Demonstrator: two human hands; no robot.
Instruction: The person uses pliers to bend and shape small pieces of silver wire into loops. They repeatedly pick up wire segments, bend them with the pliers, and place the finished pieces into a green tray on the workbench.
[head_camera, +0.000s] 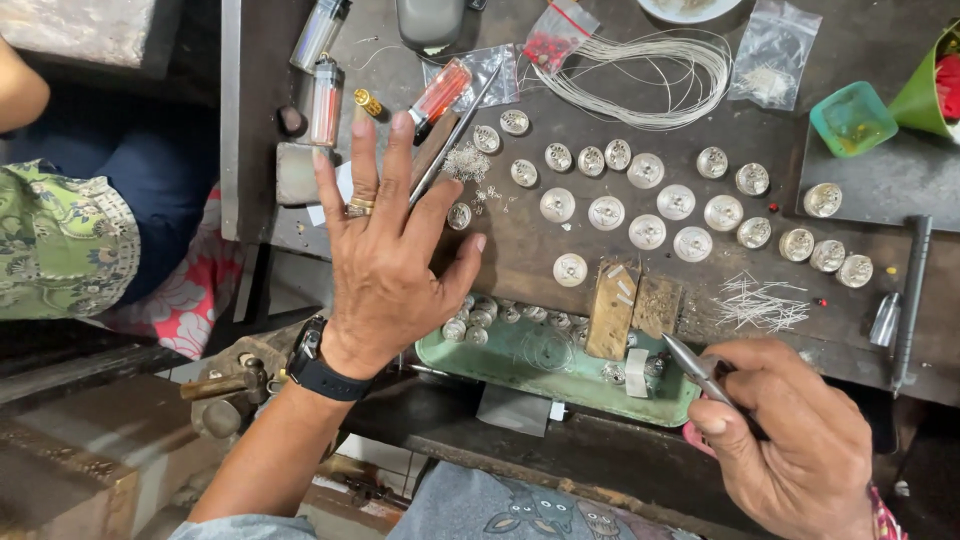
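Gripping tweezers (697, 368), right hand (790, 440), above tray (520, 372)

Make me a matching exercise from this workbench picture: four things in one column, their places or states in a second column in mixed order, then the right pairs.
Things:
1. left hand
2. right hand
3. coil of wire
4. green tray

Places or states:
A. lies at the bench's near edge, holding small round silver pieces
B. grips tweezers
C. spread flat, fingers apart, ring and wristwatch on
D. lies at the far side between small plastic bags

Pairs: 1-C, 2-B, 3-D, 4-A
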